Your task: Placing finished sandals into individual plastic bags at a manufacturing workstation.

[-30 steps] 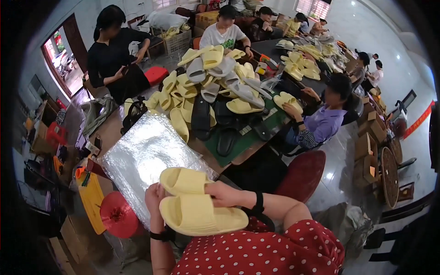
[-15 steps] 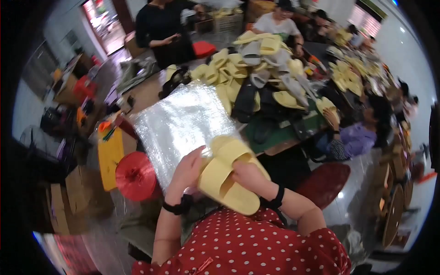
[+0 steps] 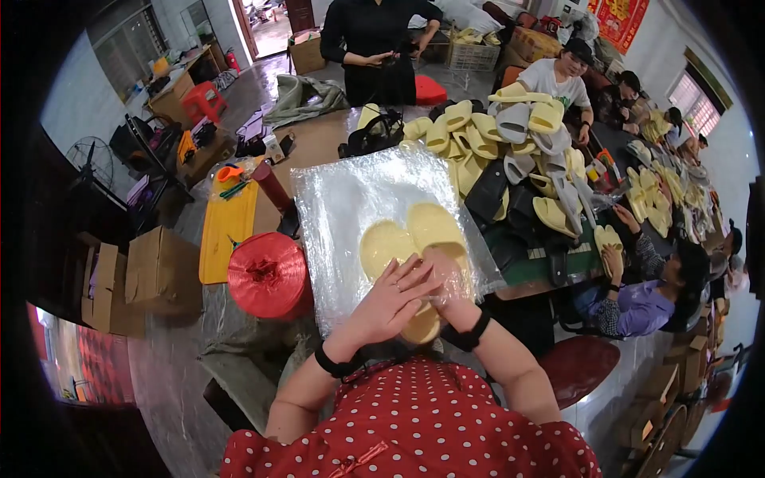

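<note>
Here in front, below the red dotted top (image 3: 406, 422), both forearms reach in over the table, a black band on each wrist; the left hand (image 3: 386, 309) lies with fingers spread over the clear plastic (image 3: 341, 199), just beside the right hand (image 3: 449, 280), which shows through a layer of film on the nearer part of a pair of yellow slippers (image 3: 435, 225), and whether those fingers are pinching I cannot tell; the pair sits side by side, toes pointing away, on the shiny plastic stack; just left of it, a round red roll (image 3: 267, 275), a yellow board (image 3: 225, 235) and a dark red cylinder (image 3: 272, 187); farther on, to the right, a heap of yellow, grey and black slippers (image 3: 482, 137) at a green mat (image 3: 530, 271), where a co-worker in lilac (image 3: 641, 309) handles a yellow slipper; beyond, a red stool (image 3: 430, 90) and a standing person in black (image 3: 373, 40)
</note>
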The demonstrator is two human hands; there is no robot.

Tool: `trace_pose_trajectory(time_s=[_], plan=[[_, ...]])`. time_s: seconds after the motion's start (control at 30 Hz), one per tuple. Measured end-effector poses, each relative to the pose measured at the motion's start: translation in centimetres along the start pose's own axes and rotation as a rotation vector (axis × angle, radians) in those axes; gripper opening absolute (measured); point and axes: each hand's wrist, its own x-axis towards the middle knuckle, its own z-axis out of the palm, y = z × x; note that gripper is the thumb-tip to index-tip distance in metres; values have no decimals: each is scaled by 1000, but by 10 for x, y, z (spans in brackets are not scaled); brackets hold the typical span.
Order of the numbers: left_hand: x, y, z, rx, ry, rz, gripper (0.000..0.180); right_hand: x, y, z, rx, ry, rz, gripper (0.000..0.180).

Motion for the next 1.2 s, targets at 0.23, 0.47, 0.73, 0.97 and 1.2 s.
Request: trace_pose_trajectory(time_s=[0.23,0.47,0.73,0.97,1.2], plan=[[-13,10,-25,-141,-70,84,44,92,50,87,575,86,330,27],[-65,-17,-46,-318,51,38,44,13,-39,5,205,136,-19,57],[-91,-39,-32,-164,526,-886,47,-101,24,-158,908,-591,525,18],[-64,-18,-20,-5,173,-1035,42,-40,62,-93,531,-38,536,35],[-96,-44,-10,-423,324,-980,24,-34,75,-87,622,-527,569,26]])
